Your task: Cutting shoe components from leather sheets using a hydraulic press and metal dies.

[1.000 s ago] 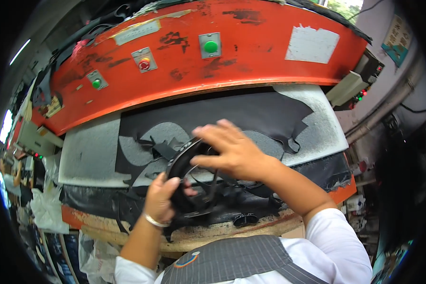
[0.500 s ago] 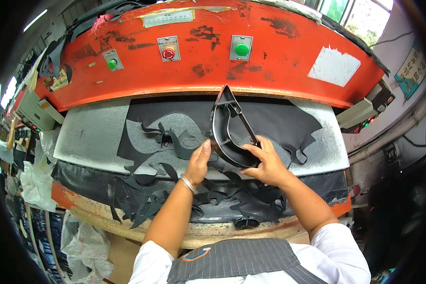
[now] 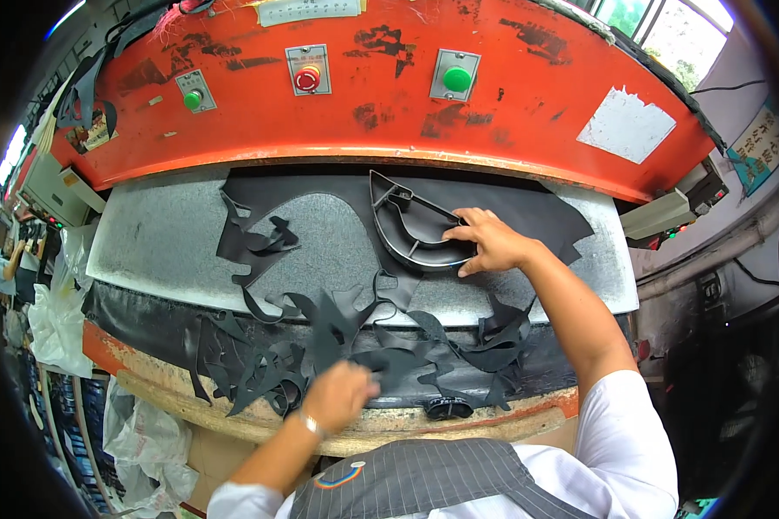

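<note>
My right hand (image 3: 493, 242) grips the wide end of a curved black metal cutting die (image 3: 415, 246), fingers over its rim. The die, with crossbars inside, rests on a dark sheet of material (image 3: 511, 208) on the grey bed of the press. Low in front of the bed, my left hand (image 3: 342, 394) is blurred and curled into a fist. A smeared dark scrap (image 3: 331, 329) trails up from it and appears held; the fingertips are hidden. Curled offcuts (image 3: 273, 368) are heaped along the front ledge beside this hand.
A red press beam (image 3: 528, 112) with green and red buttons spans the back. Control boxes (image 3: 61, 195) stand at both sides. A small dark round object (image 3: 449, 408) sits on the front ledge. Plastic bags (image 3: 61, 320) hang at the left.
My right hand has lowered the die from a raised tilt onto the sheet. My left hand has left the die's side and moved down toward me. Scraps on the bed have shifted forward.
</note>
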### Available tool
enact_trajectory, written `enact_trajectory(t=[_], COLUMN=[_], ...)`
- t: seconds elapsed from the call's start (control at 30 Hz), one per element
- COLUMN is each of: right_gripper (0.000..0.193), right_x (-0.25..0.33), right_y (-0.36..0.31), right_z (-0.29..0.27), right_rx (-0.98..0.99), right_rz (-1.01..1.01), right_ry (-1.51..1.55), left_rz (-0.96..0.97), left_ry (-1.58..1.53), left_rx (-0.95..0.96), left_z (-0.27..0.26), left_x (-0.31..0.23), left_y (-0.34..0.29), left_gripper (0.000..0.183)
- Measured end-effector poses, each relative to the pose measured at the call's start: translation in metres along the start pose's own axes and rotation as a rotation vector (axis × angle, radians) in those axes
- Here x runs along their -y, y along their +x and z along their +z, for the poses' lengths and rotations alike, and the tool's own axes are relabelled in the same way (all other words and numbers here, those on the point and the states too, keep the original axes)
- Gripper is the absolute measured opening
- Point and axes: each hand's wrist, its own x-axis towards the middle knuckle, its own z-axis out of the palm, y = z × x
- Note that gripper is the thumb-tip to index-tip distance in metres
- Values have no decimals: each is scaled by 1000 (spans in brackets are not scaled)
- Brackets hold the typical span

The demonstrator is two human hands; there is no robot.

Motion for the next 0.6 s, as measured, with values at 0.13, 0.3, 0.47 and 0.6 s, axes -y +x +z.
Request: enact_trajectory(t=[0.13, 0.3, 0.47, 0.6], right_gripper=[69, 69, 70, 81], right_x=[-5, -26, -31, -6], right_y=[26, 45, 44, 21], right_z=[-9, -14, 12, 59], right_rx=[-3, 46, -141, -572], right_rz=[-96, -143, -51, 322], right_ry=[-68, -165, -111, 66], left_rz=[105, -12, -108, -222], left_ry=[-200, -134, -127, 42], left_rx=[174, -222, -394, -463], left_z=[-11, -59, -38, -2], left_x=[-20, -14, 35, 78], left_y=[-56, 13, 116, 165], left_gripper=[31, 29, 26, 34])
